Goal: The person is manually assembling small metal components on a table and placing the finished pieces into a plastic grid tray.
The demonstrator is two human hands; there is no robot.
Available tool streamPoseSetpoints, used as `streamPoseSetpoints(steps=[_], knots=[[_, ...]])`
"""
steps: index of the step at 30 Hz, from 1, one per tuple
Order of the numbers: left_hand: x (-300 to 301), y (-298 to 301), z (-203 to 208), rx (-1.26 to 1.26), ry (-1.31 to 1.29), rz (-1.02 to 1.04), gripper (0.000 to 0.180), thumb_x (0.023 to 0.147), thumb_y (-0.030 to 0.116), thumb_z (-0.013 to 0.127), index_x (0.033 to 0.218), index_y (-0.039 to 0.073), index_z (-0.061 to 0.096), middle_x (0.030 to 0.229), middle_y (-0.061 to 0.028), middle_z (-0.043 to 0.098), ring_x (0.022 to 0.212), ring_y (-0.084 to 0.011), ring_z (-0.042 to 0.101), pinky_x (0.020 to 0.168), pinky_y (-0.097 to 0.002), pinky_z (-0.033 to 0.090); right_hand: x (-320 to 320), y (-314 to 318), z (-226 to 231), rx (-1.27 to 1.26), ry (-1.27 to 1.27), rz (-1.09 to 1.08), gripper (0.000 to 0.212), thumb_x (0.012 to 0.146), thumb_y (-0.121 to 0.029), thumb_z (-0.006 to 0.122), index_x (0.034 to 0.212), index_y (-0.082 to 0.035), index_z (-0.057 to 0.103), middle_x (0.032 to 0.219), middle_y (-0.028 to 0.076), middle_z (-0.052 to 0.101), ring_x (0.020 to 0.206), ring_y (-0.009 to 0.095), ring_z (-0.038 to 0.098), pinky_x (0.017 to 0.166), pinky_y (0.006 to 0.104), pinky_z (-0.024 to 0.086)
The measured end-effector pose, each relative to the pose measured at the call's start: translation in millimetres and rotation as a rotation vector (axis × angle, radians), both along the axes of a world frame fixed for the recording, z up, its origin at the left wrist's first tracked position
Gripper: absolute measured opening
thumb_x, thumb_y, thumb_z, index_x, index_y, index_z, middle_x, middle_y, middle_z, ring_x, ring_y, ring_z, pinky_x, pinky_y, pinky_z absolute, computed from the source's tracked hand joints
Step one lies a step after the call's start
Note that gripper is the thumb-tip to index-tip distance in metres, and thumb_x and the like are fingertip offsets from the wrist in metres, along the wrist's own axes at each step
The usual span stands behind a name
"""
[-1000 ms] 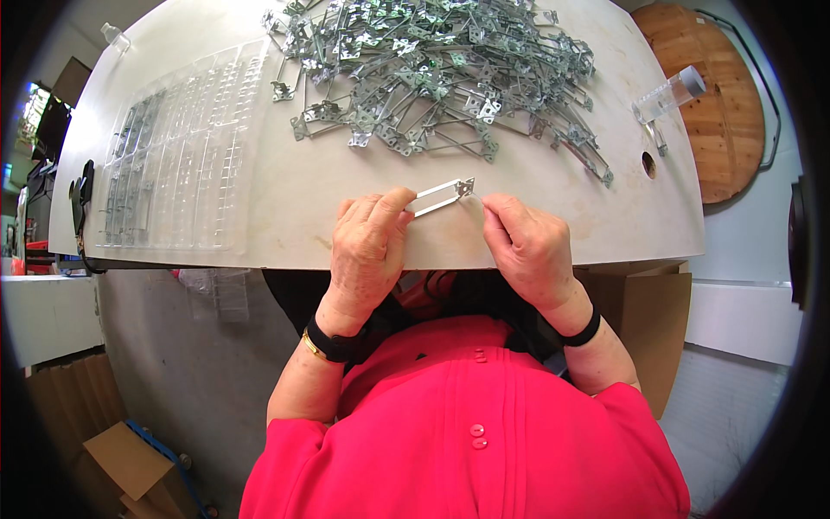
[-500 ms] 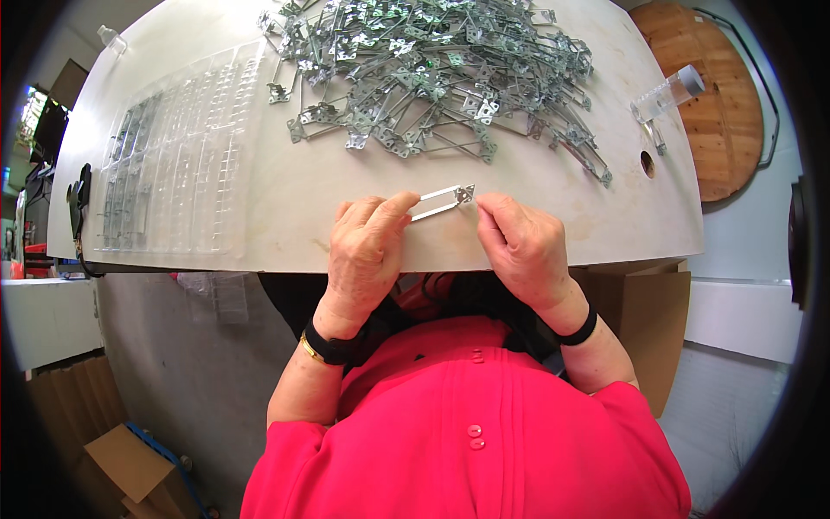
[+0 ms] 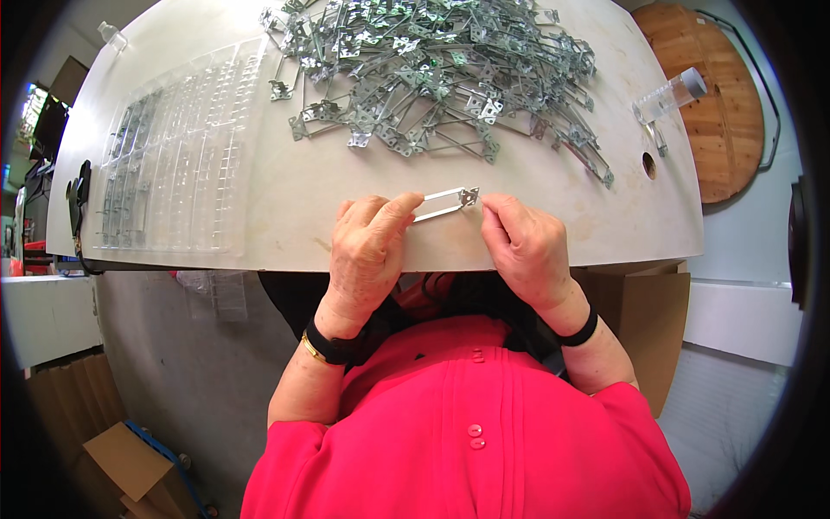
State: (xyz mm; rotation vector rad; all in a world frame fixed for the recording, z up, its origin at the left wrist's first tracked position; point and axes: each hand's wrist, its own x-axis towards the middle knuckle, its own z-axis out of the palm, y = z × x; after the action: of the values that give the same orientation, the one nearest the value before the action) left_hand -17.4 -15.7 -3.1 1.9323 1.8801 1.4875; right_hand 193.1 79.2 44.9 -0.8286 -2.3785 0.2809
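A thin metal bracket (image 3: 446, 203) lies across the near edge of the white table (image 3: 285, 195). My left hand (image 3: 367, 251) pinches its left end between thumb and fingers. My right hand (image 3: 526, 246) has its fingertips against the bracket's right end; I cannot tell whether it grips it. Both wrists carry dark bands. A large heap of similar metal brackets (image 3: 432, 73) covers the far middle of the table, well beyond both hands.
A clear plastic compartment tray (image 3: 169, 156) lies on the table's left part. A clear tube with a pale cap (image 3: 666, 97) rests at the right, near a small hole (image 3: 648, 164). A round wooden board (image 3: 722, 95) stands beyond the table. Cardboard boxes (image 3: 130, 458) sit on the floor lower left.
Both hands and the bracket shifted slightly toward the near table edge; the grip stays the same.
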Motion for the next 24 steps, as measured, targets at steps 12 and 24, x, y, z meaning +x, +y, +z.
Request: streamPoseSetpoints(steps=[12,24], knots=[[0.3,-0.6,0.1,0.002,-0.001,-0.004,0.04,0.087,-0.009,0.067,0.122,0.009,0.075,0.088,-0.0034,0.071,0.084,-0.0242,0.069,0.082,-0.0383,0.049,-2.4,-3.5,2.3,-0.03,0.031,-0.011,0.014,0.092,0.0,0.075,0.102,-0.005,0.067,0.074,0.013,0.068,0.064,0.034,0.068,0.058,0.0435,0.053],[0.3,-0.7,0.7,-0.012,0.002,-0.003,0.039,0.088,-0.008,0.068,0.123,0.009,0.075,0.088,-0.003,0.071,0.085,-0.024,0.07,0.083,-0.0383,0.049,-2.4,-4.6,1.5,-0.056,0.053,-0.023,0.014,0.092,0.0,0.075,0.102,-0.005,0.067,0.074,0.014,0.069,0.064,0.034,0.069,0.058,0.0433,0.053]])
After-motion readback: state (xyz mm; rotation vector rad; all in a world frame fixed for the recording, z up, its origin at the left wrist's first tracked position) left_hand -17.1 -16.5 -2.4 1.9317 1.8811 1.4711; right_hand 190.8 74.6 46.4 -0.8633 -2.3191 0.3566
